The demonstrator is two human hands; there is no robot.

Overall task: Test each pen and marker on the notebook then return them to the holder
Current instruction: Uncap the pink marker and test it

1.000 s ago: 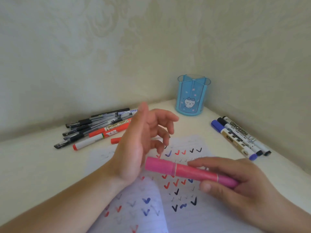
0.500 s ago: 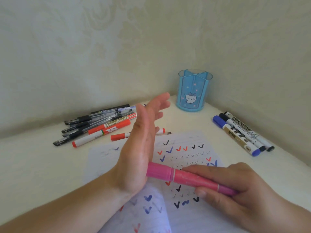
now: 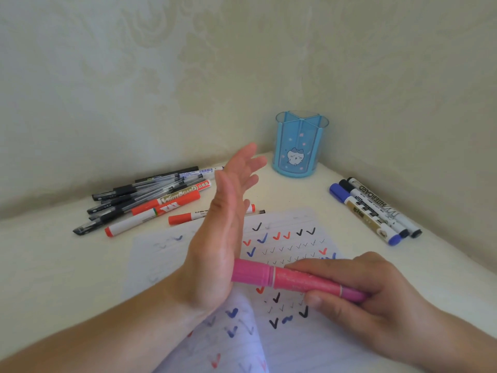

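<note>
My right hand (image 3: 376, 294) grips a thick pink marker (image 3: 290, 281) lying level over the notebook (image 3: 295, 265). My left hand (image 3: 217, 238) stands edge-up with straight fingers, its palm pressed against the marker's capped left end. The notebook page carries several red, blue and black tick marks. The blue pen holder (image 3: 301, 146) stands in the far corner with nothing visible inside. A pile of black pens and red markers (image 3: 145, 203) lies to the left. Three whiteboard markers (image 3: 376, 211) lie to the right.
Walls close the desk (image 3: 53, 265) in behind and on the right. A lone red-capped marker (image 3: 185, 218) lies just above the notebook, partly behind my left hand. A loose page curls up near the bottom centre.
My left hand's fingers have straightened from a loose curl, and its palm has closed in against the pink marker's cap. The right hand keeps its grip.
</note>
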